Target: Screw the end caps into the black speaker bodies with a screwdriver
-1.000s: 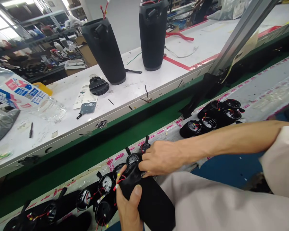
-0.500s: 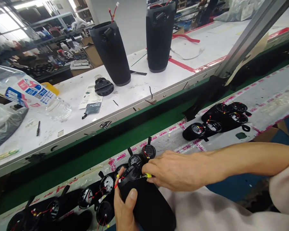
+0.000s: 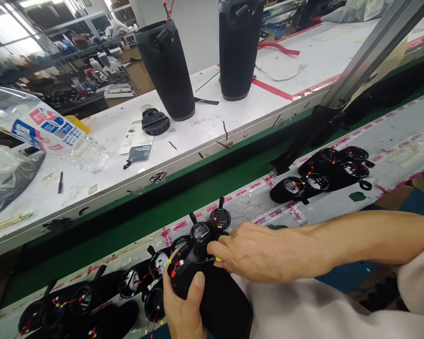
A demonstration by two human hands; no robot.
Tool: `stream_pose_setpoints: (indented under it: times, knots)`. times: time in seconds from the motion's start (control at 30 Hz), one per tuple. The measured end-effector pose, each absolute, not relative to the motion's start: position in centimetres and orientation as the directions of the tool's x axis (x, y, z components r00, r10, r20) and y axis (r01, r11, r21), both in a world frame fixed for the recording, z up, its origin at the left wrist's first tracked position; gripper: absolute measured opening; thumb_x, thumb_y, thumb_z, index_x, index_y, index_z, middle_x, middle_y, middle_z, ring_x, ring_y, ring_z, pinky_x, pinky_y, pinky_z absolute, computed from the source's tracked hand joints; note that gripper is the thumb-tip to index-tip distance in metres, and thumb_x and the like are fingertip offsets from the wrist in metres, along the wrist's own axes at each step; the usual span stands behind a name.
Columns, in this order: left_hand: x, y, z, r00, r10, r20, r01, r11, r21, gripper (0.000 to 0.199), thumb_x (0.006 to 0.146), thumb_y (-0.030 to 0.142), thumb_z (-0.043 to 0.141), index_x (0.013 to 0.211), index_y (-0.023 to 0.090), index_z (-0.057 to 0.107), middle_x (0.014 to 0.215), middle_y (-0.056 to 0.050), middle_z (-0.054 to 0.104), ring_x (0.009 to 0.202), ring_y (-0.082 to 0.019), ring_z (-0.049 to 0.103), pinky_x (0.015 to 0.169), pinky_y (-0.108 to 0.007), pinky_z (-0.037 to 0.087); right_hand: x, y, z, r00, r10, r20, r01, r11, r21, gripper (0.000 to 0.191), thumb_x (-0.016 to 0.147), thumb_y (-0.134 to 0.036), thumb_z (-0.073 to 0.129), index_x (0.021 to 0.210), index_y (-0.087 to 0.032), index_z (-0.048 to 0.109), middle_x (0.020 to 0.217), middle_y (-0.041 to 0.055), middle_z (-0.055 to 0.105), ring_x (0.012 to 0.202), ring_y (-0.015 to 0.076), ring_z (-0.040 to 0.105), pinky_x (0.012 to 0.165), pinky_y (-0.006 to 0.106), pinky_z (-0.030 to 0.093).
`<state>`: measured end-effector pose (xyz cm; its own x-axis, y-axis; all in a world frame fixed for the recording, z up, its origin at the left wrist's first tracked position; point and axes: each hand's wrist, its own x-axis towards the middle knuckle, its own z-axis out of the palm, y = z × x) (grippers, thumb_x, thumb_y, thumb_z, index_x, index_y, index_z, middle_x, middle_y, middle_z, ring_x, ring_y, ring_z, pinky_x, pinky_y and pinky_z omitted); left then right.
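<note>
My left hand (image 3: 183, 303) is wrapped round a black, fabric-covered cylindrical speaker (image 3: 222, 296) and holds it tilted, its thumb along the near side. Red wires with small white and yellow connectors (image 3: 178, 266) hang out at the speaker's top end. Over that end is my right hand (image 3: 256, 252), fingers closed on a small yellow-handled tool (image 3: 218, 259). Only a bit of its yellow shows; its tip is hidden at the speaker's rim. Just beyond the hands, more speakers (image 3: 220, 218) with carrying loops stand close together.
Open-ended speakers with loose wires line the lower ledge (image 3: 247, 202), with another group (image 3: 318, 181) farther right. On the raised white bench (image 3: 183, 136) are two tall speakers (image 3: 169, 70), a black end cap (image 3: 155, 121) and a plastic bottle (image 3: 60, 134). A metal post (image 3: 378, 52) slants at right.
The speaker in my left hand has turned slightly, and its wires now lie over the near rim. Less of the yellow tool shows under my right fingers. The whole view has shifted a little.
</note>
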<state>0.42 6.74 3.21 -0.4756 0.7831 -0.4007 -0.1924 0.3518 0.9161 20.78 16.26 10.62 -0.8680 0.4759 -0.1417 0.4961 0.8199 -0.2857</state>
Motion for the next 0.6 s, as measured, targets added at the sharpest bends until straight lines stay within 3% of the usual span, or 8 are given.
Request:
stream_pose_setpoints:
  times: [0.13, 0.3, 0.43, 0.6]
  knots:
    - [0.8, 6.8, 3.1, -0.576, 0.759, -0.305, -0.007, 0.369, 0.930, 0.083, 0.074, 0.056, 0.092, 0.146, 0.021, 0.067, 0.136, -0.016, 0.075, 0.128, -0.044, 0.072, 0.114, -0.063, 0.056, 20.5, 15.7, 10.5, -0.885, 0.451, -0.113, 0.464, 0.868, -0.175, 0.014, 0.117, -0.024, 0.047, 0.116, -0.016, 0.059, 0.091, 0.0021, 0.067, 0.060, 0.0190, 0.054, 0.046, 0.040, 0.022]
    - [1.5, 7.0, 4.1, -0.646, 0.752, -0.134, 0.293, 0.406, 0.866, 0.090, 0.074, 0.056, 0.086, 0.149, 0.011, 0.063, 0.141, -0.026, 0.070, 0.131, -0.047, 0.068, 0.114, -0.067, 0.053, 20.1, 15.1, 9.8, -0.896, 0.433, -0.097, 0.443, 0.886, -0.135, 0.006, 0.105, -0.014, 0.061, 0.104, -0.019, 0.064, 0.096, 0.0025, 0.063, 0.063, 0.0191, 0.050, 0.041, 0.040, 0.019]
    - [1.8, 7.1, 4.7, -0.645, 0.755, -0.119, 0.355, 0.434, 0.828, 0.094, 0.075, 0.060, 0.082, 0.151, 0.009, 0.061, 0.143, -0.028, 0.068, 0.132, -0.048, 0.067, 0.115, -0.070, 0.051, 19.9, 14.8, 9.3, -0.902, 0.428, -0.061, 0.432, 0.891, -0.139, 0.010, 0.096, -0.010, 0.067, 0.104, -0.017, 0.066, 0.096, 0.0038, 0.062, 0.063, 0.0187, 0.049, 0.040, 0.039, 0.021]
    - [1.6, 6.8, 3.6, -0.649, 0.754, -0.106, 0.375, 0.438, 0.817, 0.090, 0.076, 0.058, 0.084, 0.151, 0.014, 0.062, 0.139, -0.023, 0.070, 0.128, -0.045, 0.069, 0.112, -0.066, 0.055, 19.3, 14.5, 8.9, -0.897, 0.439, -0.054, 0.442, 0.889, -0.115, 0.008, 0.100, -0.012, 0.065, 0.094, -0.017, 0.065, 0.093, 0.0053, 0.062, 0.067, 0.0193, 0.055, 0.042, 0.038, 0.022]
